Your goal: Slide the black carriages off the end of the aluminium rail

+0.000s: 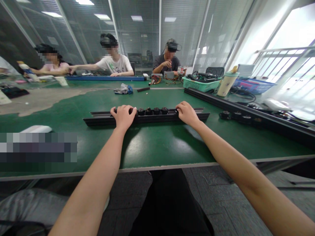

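A long black rail with a channel lies crosswise on the green table in front of me. Several black round parts stand in a row along its channel. My left hand reaches over the rail left of this row, its fingers curled down around it; a dark round part shows partly beside the thumb. Towards the rail's right end, my right hand has its fingers closed over the edge. Its fingertips are partly hidden, so a small part under them cannot be made out.
A longer black rail runs diagonally on the right, with several round parts beside it. Behind it stand a green basket of cables and a cream bottle. A grey cloth lies ahead. Several people sit across the table.
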Demonstrator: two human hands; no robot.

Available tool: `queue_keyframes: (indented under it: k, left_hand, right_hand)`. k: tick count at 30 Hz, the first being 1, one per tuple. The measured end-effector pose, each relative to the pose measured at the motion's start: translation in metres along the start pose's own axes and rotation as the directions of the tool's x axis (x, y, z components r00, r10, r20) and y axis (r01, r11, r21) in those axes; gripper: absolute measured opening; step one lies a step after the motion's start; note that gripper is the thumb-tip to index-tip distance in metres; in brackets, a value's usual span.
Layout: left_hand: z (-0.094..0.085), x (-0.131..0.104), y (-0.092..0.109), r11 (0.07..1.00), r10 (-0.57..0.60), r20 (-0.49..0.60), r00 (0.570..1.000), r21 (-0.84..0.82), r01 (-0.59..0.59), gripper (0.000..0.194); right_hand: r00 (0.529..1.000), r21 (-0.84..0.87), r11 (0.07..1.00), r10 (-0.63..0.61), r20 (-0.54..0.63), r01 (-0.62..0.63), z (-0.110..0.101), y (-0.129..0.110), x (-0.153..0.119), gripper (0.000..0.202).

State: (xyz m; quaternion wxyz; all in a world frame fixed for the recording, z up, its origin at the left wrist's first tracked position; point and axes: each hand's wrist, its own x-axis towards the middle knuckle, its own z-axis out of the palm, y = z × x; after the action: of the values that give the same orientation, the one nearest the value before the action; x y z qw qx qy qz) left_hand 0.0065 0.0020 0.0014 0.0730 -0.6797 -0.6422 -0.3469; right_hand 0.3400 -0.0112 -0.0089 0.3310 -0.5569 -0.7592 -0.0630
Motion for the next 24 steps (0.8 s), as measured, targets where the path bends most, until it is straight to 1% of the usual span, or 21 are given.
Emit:
queue_keyframes:
  k: [11,24]
  left_hand:
    - [-0.0012,-0.0007,0.0017,1.0,0.001,0.005,1.0,0.0,-0.001,0.031]
    - [-0.002,-0.001,0.0019,1.0,-0.003,0.01,1.0,-0.011,0.003,0.031]
  right_hand:
    - [1.0,-0.035,0.999,0.017,-0.002,-0.017,-0.0008,0.0032,0.0007,0.032]
    - [0.999,-0.049,0.998,0.046,0.014,-0.045,-0.0032,0.0016,0.0006,0.033]
